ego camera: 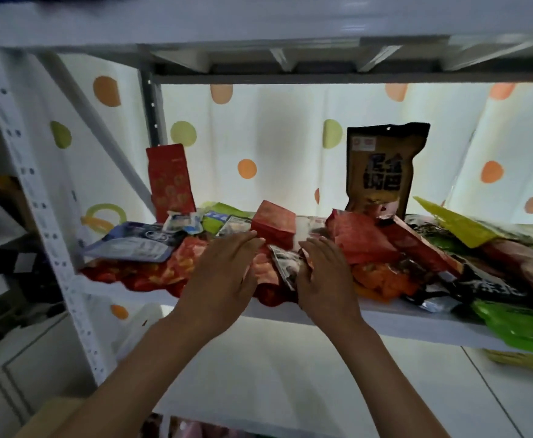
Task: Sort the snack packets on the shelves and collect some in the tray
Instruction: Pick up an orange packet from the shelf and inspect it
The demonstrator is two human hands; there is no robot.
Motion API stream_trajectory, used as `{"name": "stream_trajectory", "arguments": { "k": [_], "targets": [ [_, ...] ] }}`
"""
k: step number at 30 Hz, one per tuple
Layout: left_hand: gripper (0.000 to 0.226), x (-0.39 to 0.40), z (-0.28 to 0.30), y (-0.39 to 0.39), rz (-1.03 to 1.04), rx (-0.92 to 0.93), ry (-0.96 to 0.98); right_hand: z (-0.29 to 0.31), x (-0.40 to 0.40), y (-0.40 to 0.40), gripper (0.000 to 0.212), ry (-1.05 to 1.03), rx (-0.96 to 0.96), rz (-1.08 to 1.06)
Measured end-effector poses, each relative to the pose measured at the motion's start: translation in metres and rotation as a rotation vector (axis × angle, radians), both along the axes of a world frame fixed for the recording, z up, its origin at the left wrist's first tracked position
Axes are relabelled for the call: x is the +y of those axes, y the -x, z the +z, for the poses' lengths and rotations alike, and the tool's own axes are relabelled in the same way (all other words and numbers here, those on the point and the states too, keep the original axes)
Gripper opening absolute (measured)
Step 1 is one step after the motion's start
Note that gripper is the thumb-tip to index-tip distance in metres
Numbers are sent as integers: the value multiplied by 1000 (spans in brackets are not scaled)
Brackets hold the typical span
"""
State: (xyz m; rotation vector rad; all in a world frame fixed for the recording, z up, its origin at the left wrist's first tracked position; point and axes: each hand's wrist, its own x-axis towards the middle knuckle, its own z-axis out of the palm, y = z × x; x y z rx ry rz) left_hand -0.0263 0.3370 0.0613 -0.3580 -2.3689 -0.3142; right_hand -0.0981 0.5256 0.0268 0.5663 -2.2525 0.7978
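A white shelf [401,320] carries a heap of snack packets. My left hand [224,279] lies flat with straight fingers on red packets [151,273], fingertips near a red box-shaped packet [274,222]. My right hand [325,276] lies beside it with straight fingers, its thumb side touching a small silver-and-black packet [285,263]. A tall red packet [171,181] stands upright at the back left. A brown-and-black pouch [382,172] stands at the back right. No tray is in view.
A blue-and-white packet [135,245] lies at the left end; green packets [518,324] and a yellow one [458,226] overhang the right end. A white perforated upright [37,197] frames the left side. A dotted curtain [290,137] hangs behind, and an upper shelf [290,30] sits close above.
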Motion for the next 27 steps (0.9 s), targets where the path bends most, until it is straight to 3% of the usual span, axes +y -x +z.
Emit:
{"name": "stream_trajectory", "arguments": {
  "k": [8, 13, 16, 20, 24, 27],
  "targets": [
    [41, -18, 11, 50, -290, -61, -59, 12, 9, 6, 41, -145, -84, -250],
    [38, -8, 12, 56, -512, -185, -145, 20, 19, 1, 19, -415, -210, -387],
    [40, 0, 6, 61, -538, -281, -49, 24, 25, -5, 26, -451, -412, -324],
    [33, 5, -10, 78, -528, -264, 192, 33, 30, -18, 36, -394, -615, -251],
    [51, 6, -16, 81, -488, -222, 271, 33, 26, -23, 34, -454, -603, -264],
    [42, 7, -12, 78, -454, -225, 291, 36, 25, -24, 28, -489, -553, -328]
  ]
}}
